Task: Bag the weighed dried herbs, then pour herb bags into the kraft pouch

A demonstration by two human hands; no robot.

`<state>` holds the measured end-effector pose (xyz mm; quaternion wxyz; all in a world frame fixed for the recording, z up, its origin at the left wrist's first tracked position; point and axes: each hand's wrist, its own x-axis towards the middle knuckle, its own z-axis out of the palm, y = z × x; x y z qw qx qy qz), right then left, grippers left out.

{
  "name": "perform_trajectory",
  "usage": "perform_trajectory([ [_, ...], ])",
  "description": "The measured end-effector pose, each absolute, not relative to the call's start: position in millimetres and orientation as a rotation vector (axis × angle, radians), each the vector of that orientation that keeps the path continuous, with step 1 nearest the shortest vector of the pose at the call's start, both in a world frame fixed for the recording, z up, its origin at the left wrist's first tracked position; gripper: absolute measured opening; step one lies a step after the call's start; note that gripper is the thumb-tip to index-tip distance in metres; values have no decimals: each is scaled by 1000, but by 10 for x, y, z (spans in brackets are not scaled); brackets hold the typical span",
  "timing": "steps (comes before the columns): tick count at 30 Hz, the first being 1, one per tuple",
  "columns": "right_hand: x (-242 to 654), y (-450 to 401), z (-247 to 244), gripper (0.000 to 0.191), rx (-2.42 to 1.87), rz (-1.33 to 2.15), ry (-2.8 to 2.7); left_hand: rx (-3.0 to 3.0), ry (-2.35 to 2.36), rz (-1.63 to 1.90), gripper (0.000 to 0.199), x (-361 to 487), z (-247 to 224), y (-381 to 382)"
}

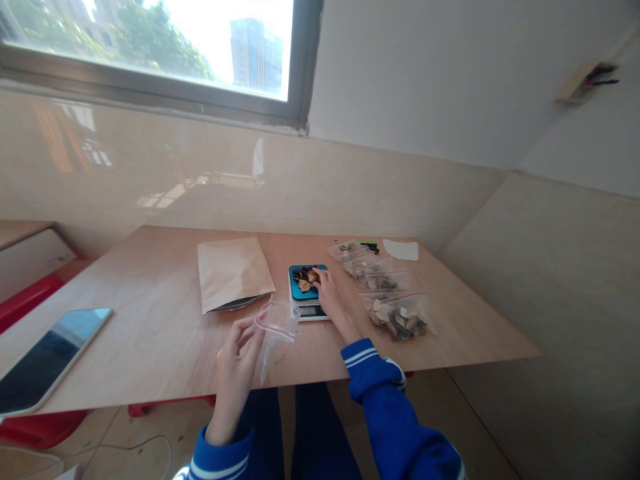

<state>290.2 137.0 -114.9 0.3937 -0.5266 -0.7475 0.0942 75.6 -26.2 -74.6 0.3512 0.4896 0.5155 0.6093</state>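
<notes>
A small kitchen scale [315,311] with a blue top stands near the middle of the table, a pile of dark and tan dried slices [303,285] on it. My right hand [327,293] reaches over the scale from the right, its fingertips pinched at the edge of the pile. In front of the scale, to the left, my left hand [241,347] grips a clear zip bag [277,320] with a red seal line by its top. The bag hangs down and looks empty. Part of the scale's display is covered by my right hand.
Several zip bags [383,281] of dried pieces lie to the right, the nearest bag [400,319] the fullest. Behind them are a green-and-black object [370,247] and white paper [401,250]. A brown paper bag [233,273] lies left of the scale, a tablet-like device [50,360] farther left.
</notes>
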Motion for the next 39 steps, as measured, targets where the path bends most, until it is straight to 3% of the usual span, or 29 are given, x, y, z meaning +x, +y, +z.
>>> perform_trajectory([
  [10,2857,1367,-1096,41,-1374,172,-2036,1250,1333,1560,28,777,-706,-289],
  [19,2916,1401,-1055,56,-1365,232,-1939,1240,1317,1569,29,774,-676,-279],
  [29,2818,1371,-784,36,-1275,378,-1594,1255,1347,1553,28,789,-670,-292],
  [31,2730,1277,-648,34,-1207,484,-1511,1256,1349,1549,29,799,-695,-285],
  [36,2395,858,-266,35,-748,1246,-1203,1298,1365,1560,31,866,-764,-222],
  [39,2236,636,-137,31,-699,1362,-1273,1393,1462,1640,32,925,-751,-177],
])
